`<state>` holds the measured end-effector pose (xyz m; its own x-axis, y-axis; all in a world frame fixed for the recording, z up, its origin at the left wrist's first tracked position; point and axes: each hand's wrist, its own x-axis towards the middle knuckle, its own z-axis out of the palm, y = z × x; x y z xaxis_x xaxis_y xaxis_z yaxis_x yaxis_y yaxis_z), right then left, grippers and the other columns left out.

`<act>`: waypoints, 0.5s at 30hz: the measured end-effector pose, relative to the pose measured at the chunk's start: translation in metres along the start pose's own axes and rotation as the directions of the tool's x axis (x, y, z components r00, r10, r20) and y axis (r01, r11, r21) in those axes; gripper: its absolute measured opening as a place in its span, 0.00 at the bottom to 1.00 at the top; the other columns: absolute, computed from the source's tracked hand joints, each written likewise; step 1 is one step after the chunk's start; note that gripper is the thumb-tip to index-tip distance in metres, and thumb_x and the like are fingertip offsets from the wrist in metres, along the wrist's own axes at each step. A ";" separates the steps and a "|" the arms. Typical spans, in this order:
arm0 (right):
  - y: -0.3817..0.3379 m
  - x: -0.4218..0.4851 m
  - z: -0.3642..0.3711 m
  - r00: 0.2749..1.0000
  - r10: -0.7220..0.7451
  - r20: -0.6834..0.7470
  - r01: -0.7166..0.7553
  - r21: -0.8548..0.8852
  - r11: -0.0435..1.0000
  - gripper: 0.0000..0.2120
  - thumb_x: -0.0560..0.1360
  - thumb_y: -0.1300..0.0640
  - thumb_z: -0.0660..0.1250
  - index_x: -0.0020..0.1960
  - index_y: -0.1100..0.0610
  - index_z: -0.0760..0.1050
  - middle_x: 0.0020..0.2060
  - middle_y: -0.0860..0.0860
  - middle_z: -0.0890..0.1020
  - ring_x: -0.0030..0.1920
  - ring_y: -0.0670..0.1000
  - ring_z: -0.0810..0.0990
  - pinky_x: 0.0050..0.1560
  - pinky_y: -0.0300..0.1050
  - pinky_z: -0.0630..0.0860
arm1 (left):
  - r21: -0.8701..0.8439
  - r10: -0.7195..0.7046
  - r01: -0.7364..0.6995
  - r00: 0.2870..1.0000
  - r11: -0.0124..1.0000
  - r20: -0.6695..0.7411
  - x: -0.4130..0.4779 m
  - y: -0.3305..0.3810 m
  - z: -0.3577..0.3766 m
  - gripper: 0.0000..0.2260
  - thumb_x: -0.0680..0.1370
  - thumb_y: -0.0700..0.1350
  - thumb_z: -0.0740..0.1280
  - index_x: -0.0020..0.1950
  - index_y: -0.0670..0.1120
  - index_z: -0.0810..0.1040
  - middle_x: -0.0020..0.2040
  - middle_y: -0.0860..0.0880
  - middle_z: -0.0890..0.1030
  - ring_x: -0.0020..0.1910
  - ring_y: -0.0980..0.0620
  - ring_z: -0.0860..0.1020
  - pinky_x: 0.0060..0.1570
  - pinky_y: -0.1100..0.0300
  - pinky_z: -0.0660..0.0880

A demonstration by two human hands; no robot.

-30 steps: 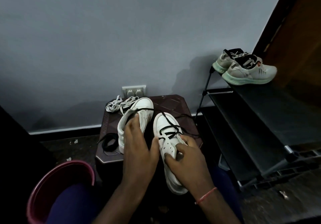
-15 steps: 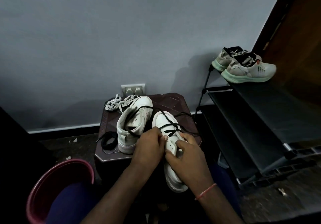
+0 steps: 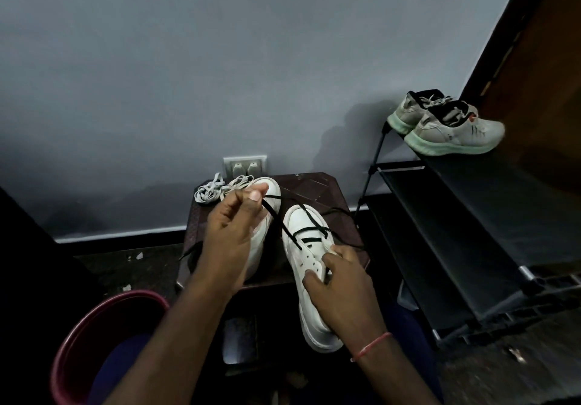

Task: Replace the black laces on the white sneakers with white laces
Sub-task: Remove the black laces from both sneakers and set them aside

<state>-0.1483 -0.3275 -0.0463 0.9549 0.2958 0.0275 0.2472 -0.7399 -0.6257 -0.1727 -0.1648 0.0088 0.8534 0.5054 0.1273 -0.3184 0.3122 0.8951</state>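
Observation:
Two white sneakers lie on a small dark table (image 3: 317, 187). My right hand (image 3: 341, 291) grips the right sneaker (image 3: 303, 225) at its side, heel toward me. A black lace (image 3: 278, 217) is still threaded through this shoe's front eyelets. My left hand (image 3: 234, 231) pinches one strand of that lace and holds it up and taut above the left sneaker (image 3: 270, 192), which it mostly hides. Bundled white laces (image 3: 209, 189) rest at the table's back left corner.
A loose black lace (image 3: 188, 252) hangs at the table's left edge. A dark red bucket (image 3: 94, 332) stands at lower left. At right a black shoe rack (image 3: 471, 231) carries a pair of grey sneakers (image 3: 446, 128). A wall socket (image 3: 244, 165) sits behind the table.
My left hand has risen from the right sneaker's eyelets, drawing a black lace strand up and to the left. The right hand keeps its hold on the shoe.

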 end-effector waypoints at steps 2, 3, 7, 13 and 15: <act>-0.001 -0.001 0.000 1.000 0.003 0.001 -0.003 -0.011 1.000 0.14 0.72 0.47 0.65 0.34 0.51 0.64 0.67 0.44 0.69 0.53 0.53 0.79 0.50 0.44 0.74 | -0.140 -0.110 0.112 0.994 0.984 0.020 -0.005 -0.008 0.003 0.06 0.78 0.42 0.63 0.43 0.43 0.74 0.40 0.44 0.81 0.41 0.49 0.81 0.48 0.54 0.79; -0.001 -0.001 0.000 1.000 0.004 0.000 -0.004 -0.015 1.000 0.14 0.72 0.47 0.65 0.35 0.51 0.65 0.67 0.45 0.69 0.53 0.53 0.79 0.50 0.44 0.74 | -0.123 -0.168 0.170 0.985 0.978 0.027 -0.007 -0.013 0.005 0.07 0.80 0.42 0.62 0.43 0.43 0.73 0.35 0.45 0.79 0.32 0.50 0.78 0.40 0.56 0.79; 0.000 -0.001 0.001 1.000 -0.002 0.001 0.002 -0.018 1.000 0.12 0.73 0.45 0.65 0.39 0.53 0.72 0.67 0.45 0.70 0.54 0.53 0.78 0.51 0.45 0.75 | 0.769 -0.093 -0.014 0.991 0.639 0.095 -0.003 -0.046 -0.004 0.10 0.78 0.48 0.68 0.39 0.45 0.74 0.31 0.50 0.78 0.26 0.53 0.72 0.30 0.58 0.68; 0.000 0.000 0.000 1.000 0.000 0.011 0.000 -0.017 1.000 0.12 0.73 0.45 0.64 0.42 0.54 0.75 0.68 0.45 0.69 0.56 0.52 0.78 0.52 0.45 0.75 | 0.936 -0.131 -0.225 0.955 0.271 0.267 0.000 -0.056 -0.001 0.08 0.76 0.49 0.69 0.49 0.45 0.76 0.40 0.48 0.80 0.41 0.47 0.78 0.41 0.57 0.72; 0.000 -0.001 0.001 1.000 -0.002 0.003 0.002 -0.020 1.000 0.12 0.73 0.45 0.64 0.41 0.53 0.74 0.68 0.45 0.69 0.56 0.52 0.78 0.53 0.46 0.75 | 0.959 -0.198 -0.238 0.943 0.156 0.267 0.003 -0.054 -0.001 0.10 0.78 0.51 0.67 0.47 0.43 0.76 0.43 0.45 0.81 0.44 0.45 0.78 0.43 0.55 0.73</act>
<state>-0.1493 -0.3271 -0.0468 0.9539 0.2989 0.0262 0.2522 -0.7513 -0.6098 -0.1531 -0.1794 -0.0400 0.9781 0.2002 0.0566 0.1426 -0.8429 0.5188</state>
